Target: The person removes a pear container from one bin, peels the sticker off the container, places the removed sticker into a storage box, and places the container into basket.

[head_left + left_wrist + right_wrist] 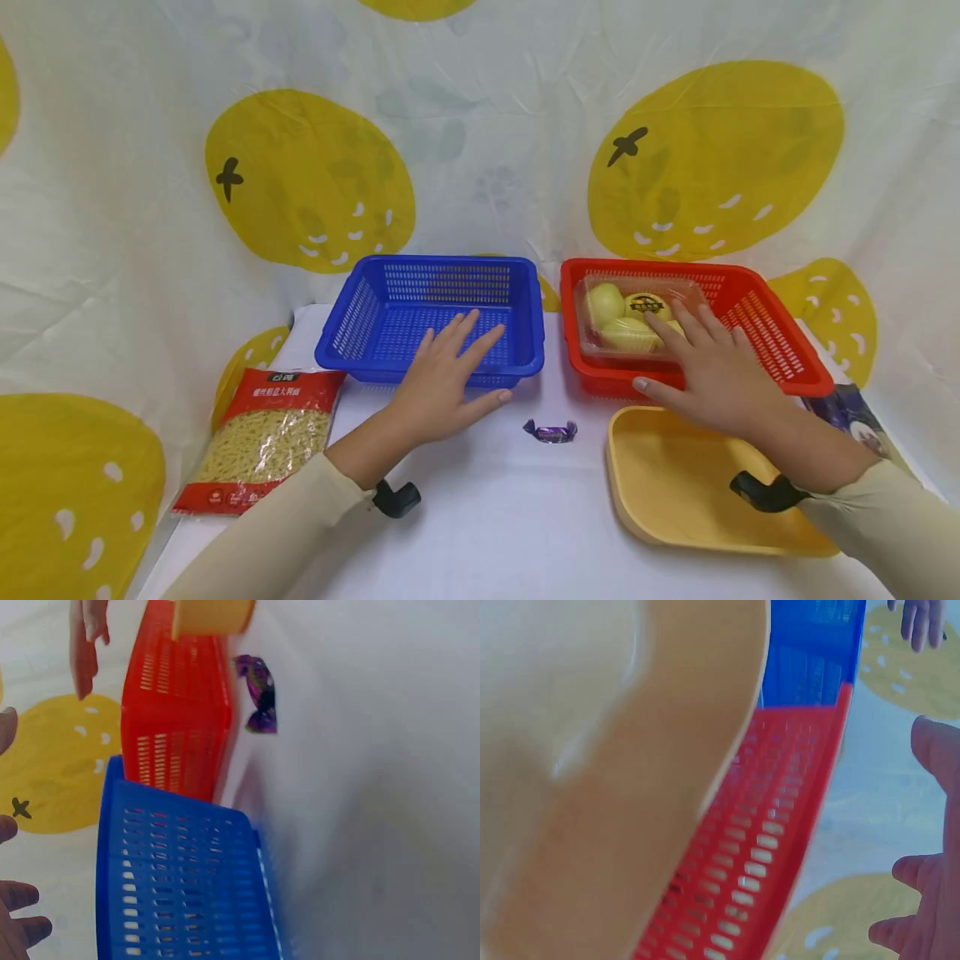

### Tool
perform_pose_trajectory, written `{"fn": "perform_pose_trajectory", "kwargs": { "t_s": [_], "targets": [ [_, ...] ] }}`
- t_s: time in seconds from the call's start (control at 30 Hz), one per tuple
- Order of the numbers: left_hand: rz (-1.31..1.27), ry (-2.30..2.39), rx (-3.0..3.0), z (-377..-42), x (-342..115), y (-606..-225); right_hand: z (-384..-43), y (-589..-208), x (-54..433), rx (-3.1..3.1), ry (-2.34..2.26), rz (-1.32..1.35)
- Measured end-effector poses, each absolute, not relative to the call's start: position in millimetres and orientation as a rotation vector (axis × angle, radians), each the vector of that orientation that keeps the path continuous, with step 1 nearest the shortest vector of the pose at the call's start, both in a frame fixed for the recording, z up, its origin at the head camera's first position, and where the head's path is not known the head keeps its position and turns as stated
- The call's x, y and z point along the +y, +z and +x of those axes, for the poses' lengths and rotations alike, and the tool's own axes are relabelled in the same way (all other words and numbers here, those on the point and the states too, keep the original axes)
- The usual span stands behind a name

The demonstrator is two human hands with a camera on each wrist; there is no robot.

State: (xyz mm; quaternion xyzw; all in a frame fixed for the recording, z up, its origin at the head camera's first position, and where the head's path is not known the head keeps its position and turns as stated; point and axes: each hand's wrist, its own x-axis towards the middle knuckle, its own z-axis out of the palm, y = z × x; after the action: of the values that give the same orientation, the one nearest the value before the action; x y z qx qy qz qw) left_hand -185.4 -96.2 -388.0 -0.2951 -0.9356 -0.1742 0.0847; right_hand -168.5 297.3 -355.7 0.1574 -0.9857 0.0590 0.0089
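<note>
A blue basket (405, 325) with small holes sits flat, near the left hand (442, 387). Beside it, on the right, sits a red basket (776, 337), also holey, near the right hand (716, 379). Inside lies a clear box (684, 293) of pale yellow fruit (628, 335).

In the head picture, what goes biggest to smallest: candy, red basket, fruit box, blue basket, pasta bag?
1. Red basket and blue basket: too alike to rank
2. Pasta bag, partly behind a sleeve
3. Fruit box
4. Candy
</note>
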Motion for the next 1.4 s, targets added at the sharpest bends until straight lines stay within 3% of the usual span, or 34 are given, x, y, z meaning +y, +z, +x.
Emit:
{"fn": "perform_pose_trajectory", "kwargs": {
  "t_s": [0.63, 1.4],
  "targets": [
    [-0.819, -0.991, -2.817, -197, -45, -376, -202, -353, 350, -3.017, 0.305, 0.556],
    [-0.582, -1.831, -2.488, -196, 15, -382, -221, -332, 357, -3.115, 0.246, 0.49]
  ]
}}
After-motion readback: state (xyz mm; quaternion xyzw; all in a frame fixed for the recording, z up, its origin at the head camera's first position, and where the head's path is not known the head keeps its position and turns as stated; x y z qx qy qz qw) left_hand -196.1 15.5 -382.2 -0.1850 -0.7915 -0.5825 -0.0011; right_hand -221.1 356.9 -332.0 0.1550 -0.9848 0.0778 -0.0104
